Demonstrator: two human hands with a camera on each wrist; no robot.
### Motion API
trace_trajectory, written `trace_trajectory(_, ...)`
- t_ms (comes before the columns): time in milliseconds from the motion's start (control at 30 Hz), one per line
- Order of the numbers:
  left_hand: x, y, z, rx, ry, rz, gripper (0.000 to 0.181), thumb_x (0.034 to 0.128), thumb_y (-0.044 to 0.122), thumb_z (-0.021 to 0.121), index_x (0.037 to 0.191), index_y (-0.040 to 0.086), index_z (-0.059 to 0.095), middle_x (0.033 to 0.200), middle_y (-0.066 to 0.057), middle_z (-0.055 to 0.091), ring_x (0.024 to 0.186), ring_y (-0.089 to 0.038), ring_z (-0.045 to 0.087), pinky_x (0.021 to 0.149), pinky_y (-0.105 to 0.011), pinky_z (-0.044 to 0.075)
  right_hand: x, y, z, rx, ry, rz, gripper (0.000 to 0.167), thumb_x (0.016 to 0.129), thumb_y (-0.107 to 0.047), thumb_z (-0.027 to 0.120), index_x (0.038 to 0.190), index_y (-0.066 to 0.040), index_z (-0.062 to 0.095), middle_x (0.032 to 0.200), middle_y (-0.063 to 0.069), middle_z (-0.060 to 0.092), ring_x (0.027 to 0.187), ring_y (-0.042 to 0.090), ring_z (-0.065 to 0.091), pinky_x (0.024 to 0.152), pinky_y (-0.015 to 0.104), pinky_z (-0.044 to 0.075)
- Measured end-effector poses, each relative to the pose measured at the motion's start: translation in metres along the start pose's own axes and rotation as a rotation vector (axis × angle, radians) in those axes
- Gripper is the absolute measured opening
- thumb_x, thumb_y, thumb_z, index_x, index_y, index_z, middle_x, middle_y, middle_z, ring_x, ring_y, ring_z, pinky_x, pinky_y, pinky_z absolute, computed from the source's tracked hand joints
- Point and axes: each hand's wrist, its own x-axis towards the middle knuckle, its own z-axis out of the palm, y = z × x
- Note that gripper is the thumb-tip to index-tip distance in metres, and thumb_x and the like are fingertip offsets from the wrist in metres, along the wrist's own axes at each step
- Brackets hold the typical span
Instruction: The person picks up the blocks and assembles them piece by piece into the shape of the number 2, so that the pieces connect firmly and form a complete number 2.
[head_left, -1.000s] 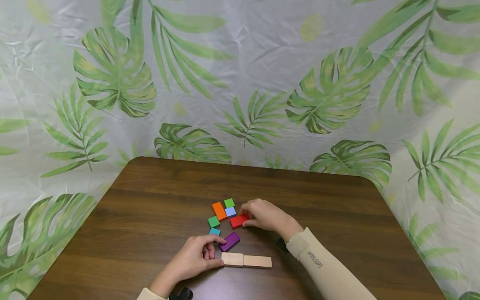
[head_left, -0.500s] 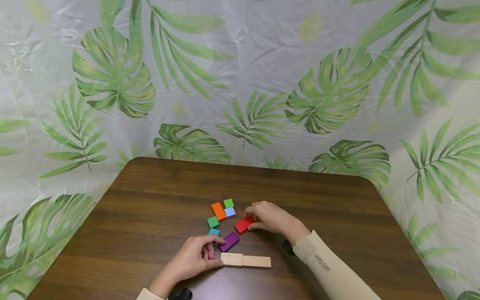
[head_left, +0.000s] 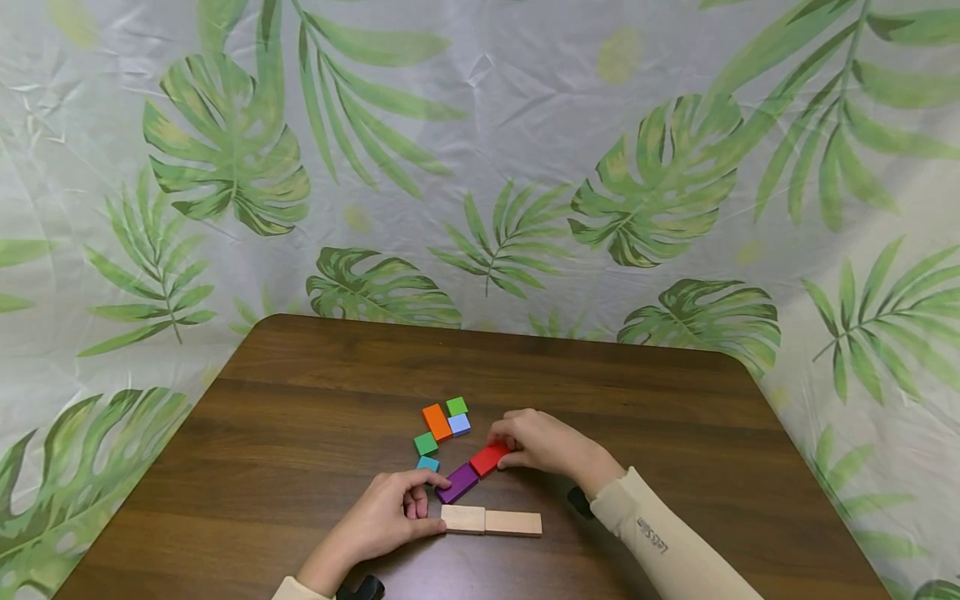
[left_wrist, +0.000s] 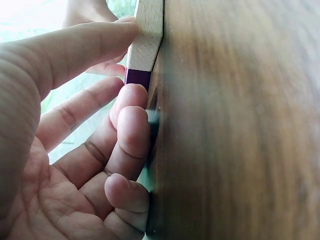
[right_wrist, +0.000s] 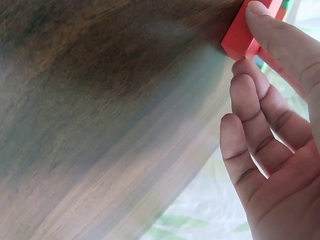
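Cloth [head_left: 517, 92], pale, creased and faintly shiny, printed with big green leaves, hangs behind a brown, wood-grained desk [head_left: 322, 375] with rounded far corners. Across it lies a soft cream sleeve [head_left: 667, 542] with dark lettering, and at its end the right hand [head_left: 547, 446], thumb and fingers pinching a glossy red rectangular block [head_left: 487, 459]. The left hand [head_left: 386, 512] has its thumb and index finger spread: the thumb touches the end of a bare pale wooden block [head_left: 462, 519], the index finger rests on a smooth purple rectangular block [head_left: 460, 483], and the other fingers curl loosely. A longer plain wooden block [head_left: 513, 523] continues the wooden line to the right.

Beyond, on the desk, sit an orange rectangular block [head_left: 437, 422] and four small square-topped ones: dark green [head_left: 426, 443], light blue [head_left: 459, 425], turquoise [head_left: 427, 464], partly behind the left hand, and lime green [head_left: 457, 406].

A second ago I saw the red block close by the light blue one, and half a second ago a gap parted it from the purple. Now those two appear to meet end to end, in one slanting line. The left hand and the wooden pair have stayed put.
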Motion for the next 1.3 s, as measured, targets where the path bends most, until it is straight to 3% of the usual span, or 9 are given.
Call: trace_trajectory(1300, 0.0012, -0.0014, 0.0001, 0.000, -0.008, -0.010, 0.040, 0.0862, 0.025, 0.092, 0.122, 0.018, 0.075, 0.075, 0.009, 0.060, 0.061, 0.001, 0.048, 0.056, -0.019, 0.041, 0.0011, -0.0036, 0.0022, -0.036, 0.006, -0.016, 0.023, 0.095, -0.026, 0.084, 0.115, -0.017, 0.077, 0.093, -0.002, 0.067, 0.076, 0.005, 0.054, 0.071, 0.020, 0.049)
